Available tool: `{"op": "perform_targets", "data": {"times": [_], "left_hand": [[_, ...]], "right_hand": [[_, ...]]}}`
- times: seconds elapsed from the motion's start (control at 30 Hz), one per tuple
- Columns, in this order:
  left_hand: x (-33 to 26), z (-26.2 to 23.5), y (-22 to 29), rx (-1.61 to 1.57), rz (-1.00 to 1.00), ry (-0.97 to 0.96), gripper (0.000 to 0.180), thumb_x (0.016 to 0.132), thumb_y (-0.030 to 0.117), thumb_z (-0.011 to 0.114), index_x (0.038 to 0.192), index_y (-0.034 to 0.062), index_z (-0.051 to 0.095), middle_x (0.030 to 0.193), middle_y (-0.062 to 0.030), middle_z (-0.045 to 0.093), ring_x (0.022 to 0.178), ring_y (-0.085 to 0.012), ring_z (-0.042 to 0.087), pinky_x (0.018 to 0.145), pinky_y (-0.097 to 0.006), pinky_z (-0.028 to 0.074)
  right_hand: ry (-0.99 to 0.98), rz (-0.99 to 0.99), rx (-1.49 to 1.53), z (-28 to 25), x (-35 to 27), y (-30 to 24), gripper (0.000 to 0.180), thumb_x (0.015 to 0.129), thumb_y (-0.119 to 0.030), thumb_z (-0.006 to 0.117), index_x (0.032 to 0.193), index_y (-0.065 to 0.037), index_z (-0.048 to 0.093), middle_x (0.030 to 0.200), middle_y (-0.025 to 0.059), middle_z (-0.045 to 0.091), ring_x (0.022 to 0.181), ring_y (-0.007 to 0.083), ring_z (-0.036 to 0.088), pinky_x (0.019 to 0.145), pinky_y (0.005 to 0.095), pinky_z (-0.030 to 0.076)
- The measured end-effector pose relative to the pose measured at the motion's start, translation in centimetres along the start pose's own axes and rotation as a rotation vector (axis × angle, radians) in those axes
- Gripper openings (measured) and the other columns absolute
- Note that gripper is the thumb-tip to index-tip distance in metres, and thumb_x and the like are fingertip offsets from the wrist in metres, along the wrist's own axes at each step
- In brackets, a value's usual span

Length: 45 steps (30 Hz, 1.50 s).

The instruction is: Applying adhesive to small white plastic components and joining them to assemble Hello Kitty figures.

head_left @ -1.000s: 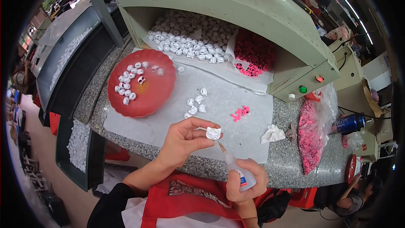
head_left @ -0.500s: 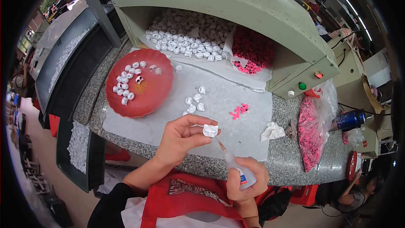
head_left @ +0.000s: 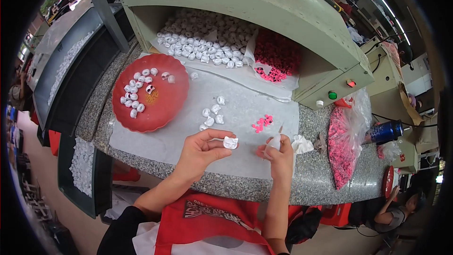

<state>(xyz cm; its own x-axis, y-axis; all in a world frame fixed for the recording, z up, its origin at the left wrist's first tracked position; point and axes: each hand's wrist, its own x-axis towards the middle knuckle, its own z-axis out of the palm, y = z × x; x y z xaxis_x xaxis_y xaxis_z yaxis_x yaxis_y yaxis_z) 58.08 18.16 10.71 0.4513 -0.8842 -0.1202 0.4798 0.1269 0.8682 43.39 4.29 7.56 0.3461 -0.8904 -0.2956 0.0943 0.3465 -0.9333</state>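
White piece [head_left: 230, 142] pinched at the fingertips of the left hand [head_left: 200, 151], over the table's near edge. Right hand [head_left: 278, 153], at 3 o'clock from it, grips a small bottle [head_left: 274, 142]; earlier it hung lower, at 5 o'clock. Beyond: pink bits [head_left: 262, 123] at 1 o'clock, red plate [head_left: 163, 106] at 10 o'clock.

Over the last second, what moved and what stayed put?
The right hand rose from near the lap to counter height with the small squeeze bottle, its tip now pointing up instead of toward the white piece. The left hand kept its grip on that piece, barely shifting. The red plate, loose white pieces and pink pieces stayed as they were.
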Motion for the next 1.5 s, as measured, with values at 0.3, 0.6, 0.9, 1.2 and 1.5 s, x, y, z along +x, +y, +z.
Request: {"op": "perform_targets", "data": {"times": [0.3, 0.6, 0.9, 1.2, 1.5], "left_hand": [[0.0, -0.5, -0.7, 0.016, -0.018, 0.026, 0.032, 0.073, -0.012, 0.057, 0.103, -0.0038, 0.053, 0.1, -0.012, 0.059, 0.092, -0.0209, 0.06, 0.077, -0.026, 0.047], [0.5, 0.6, -0.8, 0.053, -0.001, 0.031, 0.031, 0.074, -0.011, 0.057, 0.104, -0.0036, 0.053, 0.095, -0.0111, 0.06, 0.09, -0.0186, 0.06, 0.078, -0.025, 0.047], [-0.2, 1.0, -1.4, 0.215, 0.211, -0.058, 0.03, 0.074, -0.014, 0.055, 0.103, -0.0054, 0.053, 0.109, -0.0131, 0.049, 0.097, -0.0198, 0.055, 0.084, -0.029, 0.048], [-0.4, 1.1, -0.6, 0.098, 0.216, -0.107, 0.03, 0.076, -0.011, 0.055, 0.105, -0.0041, 0.055, 0.109, -0.013, 0.051, 0.097, -0.0192, 0.055, 0.085, -0.028, 0.048], [-0.7, 1.4, -0.5, 0.11, 0.264, -0.156, 0.029, 0.077, -0.011, 0.054, 0.105, -0.0045, 0.055, 0.108, -0.0151, 0.053, 0.099, -0.0201, 0.054, 0.083, -0.028, 0.048]], "right_hand": [[0.096, -0.526, -1.288, 0.2, 4.5, 3.2, 0.015, 0.067, -0.011, 0.066, 0.078, -0.002, 0.063, 0.078, 0.012, 0.062, 0.068, 0.0227, 0.061, 0.06, 0.032, 0.046], [-0.001, -0.18, -0.706, -0.2, 0.1, -0.8, 0.011, 0.07, -0.006, 0.067, 0.075, 0.002, 0.062, 0.07, 0.007, 0.06, 0.058, 0.0087, 0.055, 0.05, 0.0216, 0.044], [-0.344, -0.136, -0.3, 3.1, -4.5, -4.1, 0.012, 0.067, 0.005, 0.067, 0.076, 0.002, 0.06, 0.07, 0.0058, 0.06, 0.059, 0.0093, 0.054, 0.052, 0.0197, 0.044], [-0.187, -0.265, -0.381, 3.7, -5.7, -3.5, 0.014, 0.066, 0.006, 0.068, 0.079, 0.003, 0.061, 0.073, 0.0042, 0.059, 0.067, 0.0086, 0.054, 0.062, 0.0197, 0.042], [-0.335, -0.452, -0.339, 3.4, -5.6, -3.4, 0.02, 0.066, 0.005, 0.068, 0.085, 0.0, 0.064, 0.072, 0.0048, 0.057, 0.064, 0.0081, 0.054, 0.055, 0.0192, 0.041]]}}
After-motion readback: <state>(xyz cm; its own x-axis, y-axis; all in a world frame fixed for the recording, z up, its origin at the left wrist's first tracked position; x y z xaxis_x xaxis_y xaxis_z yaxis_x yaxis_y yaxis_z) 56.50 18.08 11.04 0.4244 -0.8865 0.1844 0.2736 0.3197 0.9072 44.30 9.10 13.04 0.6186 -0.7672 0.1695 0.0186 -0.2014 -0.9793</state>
